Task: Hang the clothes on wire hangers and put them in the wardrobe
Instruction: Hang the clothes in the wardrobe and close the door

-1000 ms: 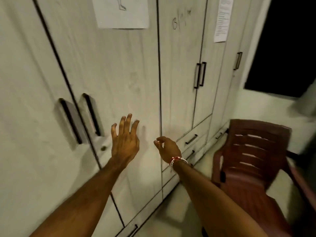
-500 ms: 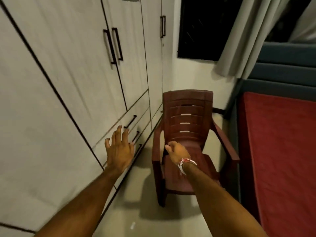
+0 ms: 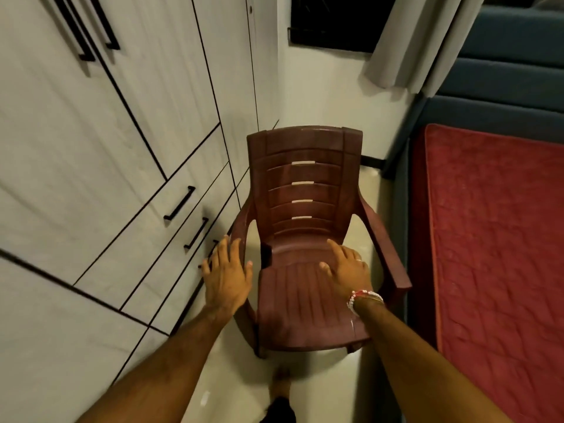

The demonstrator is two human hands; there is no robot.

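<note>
We are holding our left grip point(image 3: 227, 277) released over the chair's point(image 3: 305, 178) armrest and our right grip point(image 3: 348, 271) released above its seat. The wardrobe point(image 3: 91, 132) is standing shut left of the chair, and the bed point(image 3: 494, 239) is lying to its right.

Maroon plastic armchair point(image 3: 305, 190) on pale glossy floor point(image 3: 232, 389), cream wall point(image 3: 320, 87) behind, dark window point(image 3: 332, 19), grey curtain point(image 3: 418, 38), red quilted mattress point(image 3: 500, 254) right, blue padded panels point(image 3: 512, 74) beyond.

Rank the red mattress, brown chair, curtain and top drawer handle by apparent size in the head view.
1. red mattress, though the frame edge cuts it off
2. brown chair, not far behind
3. curtain, farther off and cropped, so its true size is unsure
4. drawer handle
</note>
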